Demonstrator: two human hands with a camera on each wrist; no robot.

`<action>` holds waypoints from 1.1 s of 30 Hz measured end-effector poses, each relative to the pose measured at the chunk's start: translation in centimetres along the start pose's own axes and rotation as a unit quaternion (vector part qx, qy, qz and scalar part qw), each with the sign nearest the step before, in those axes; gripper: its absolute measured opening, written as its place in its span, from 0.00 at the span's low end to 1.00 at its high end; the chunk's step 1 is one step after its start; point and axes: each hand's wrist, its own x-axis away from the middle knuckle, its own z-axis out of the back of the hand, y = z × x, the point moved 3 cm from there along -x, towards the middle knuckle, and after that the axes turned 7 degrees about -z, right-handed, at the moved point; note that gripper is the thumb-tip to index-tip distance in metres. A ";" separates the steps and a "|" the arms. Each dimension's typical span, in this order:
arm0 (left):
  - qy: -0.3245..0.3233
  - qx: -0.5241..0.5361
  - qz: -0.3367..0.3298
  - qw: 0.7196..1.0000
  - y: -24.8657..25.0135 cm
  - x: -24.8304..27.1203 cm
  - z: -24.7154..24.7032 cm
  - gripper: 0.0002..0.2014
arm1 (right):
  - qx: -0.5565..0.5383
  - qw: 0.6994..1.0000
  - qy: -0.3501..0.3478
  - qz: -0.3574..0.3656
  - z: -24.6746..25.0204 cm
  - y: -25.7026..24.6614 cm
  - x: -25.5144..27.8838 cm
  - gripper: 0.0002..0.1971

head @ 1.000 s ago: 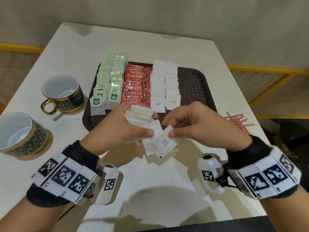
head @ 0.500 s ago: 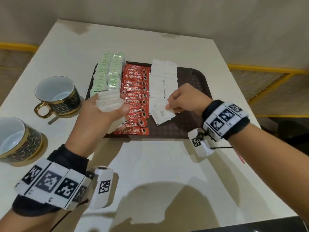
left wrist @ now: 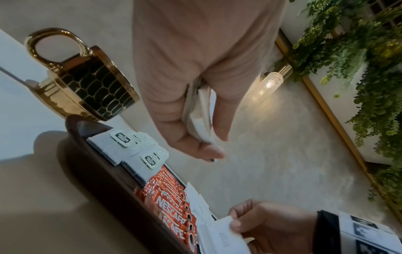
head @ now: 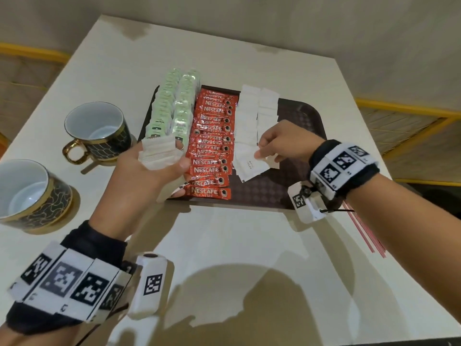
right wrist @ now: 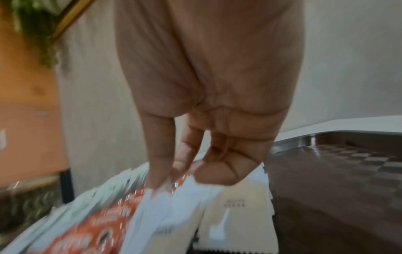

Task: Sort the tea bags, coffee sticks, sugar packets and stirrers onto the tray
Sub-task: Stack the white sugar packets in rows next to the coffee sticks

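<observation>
A dark brown tray (head: 294, 193) holds two rows of green tea bags (head: 172, 106), a column of red coffee sticks (head: 212, 143) and two columns of white sugar packets (head: 254, 113). My left hand (head: 159, 168) grips a stack of white sugar packets (head: 159, 153) above the tray's near left part. My right hand (head: 282, 143) pinches the top corner of one sugar packet (head: 249, 166) that lies at the near end of the sugar columns. In the left wrist view, the stack (left wrist: 200, 116) sits between thumb and fingers. Red stirrers (head: 364, 231) lie on the table under my right forearm.
Two black-and-gold cups (head: 97, 131) (head: 27, 196) stand on the white table (head: 237, 258) left of the tray. The tray's right third is bare. A yellow railing (head: 399, 113) runs beyond the table's right edge.
Both hands moved from the table's near middle out over the tray. The right hand carried one sugar packet to the near end of the sugar columns; the left kept its stack.
</observation>
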 end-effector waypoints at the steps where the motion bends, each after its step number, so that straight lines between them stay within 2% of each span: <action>1: -0.001 0.005 0.002 1.000 -0.1 0.0 0.0 0.16 | -0.012 0.999 -0.028 0.013 0.3 0.2 0.5 0.07; 4: -0.003 0.004 0.006 1.000 -0.3 0.0 0.0 0.16 | 0.013 0.990 -0.129 0.059 0.0 0.6 1.9 0.05; 5: -0.004 0.002 0.008 1.000 -0.4 0.0 0.0 0.16 | 0.028 0.986 -0.151 0.066 -0.4 0.7 2.2 0.11; 7: -0.005 0.000 0.011 1.000 -0.7 0.0 -0.1 0.17 | 0.035 0.982 -0.174 0.063 -1.2 0.8 2.3 0.18; 9: -0.004 -0.003 0.018 1.000 -0.8 -0.1 -0.1 0.17 | 0.023 0.980 -0.186 0.065 -1.7 0.8 2.2 0.18; 15: -0.004 -0.010 0.030 0.999 -1.1 -0.2 -0.3 0.19 | -0.044 0.975 -0.203 0.072 -2.2 0.7 1.4 0.17; 20: -0.014 -0.003 0.034 0.999 -1.2 -0.2 -0.6 0.15 | -0.059 0.976 -0.200 0.069 -2.1 0.6 0.5 0.15; 24: -0.017 -0.004 0.037 0.999 -1.3 -0.2 -0.7 0.18 | -0.073 0.971 -0.218 0.069 -1.9 0.4 -0.2 0.22; 29: -0.018 0.004 0.049 0.999 -1.6 -0.1 -0.8 0.17 | -0.061 0.972 -0.217 0.068 -1.7 0.2 -0.3 0.14; 32: -0.016 0.005 0.054 0.998 -1.6 0.1 -0.7 0.17 | -0.076 0.976 -0.187 0.083 0.3 0.6 0.1 0.05; 33: -0.016 0.006 0.057 0.998 -1.6 0.2 -0.6 0.18 | -0.074 0.978 -0.174 0.089 1.4 0.7 0.3 0.04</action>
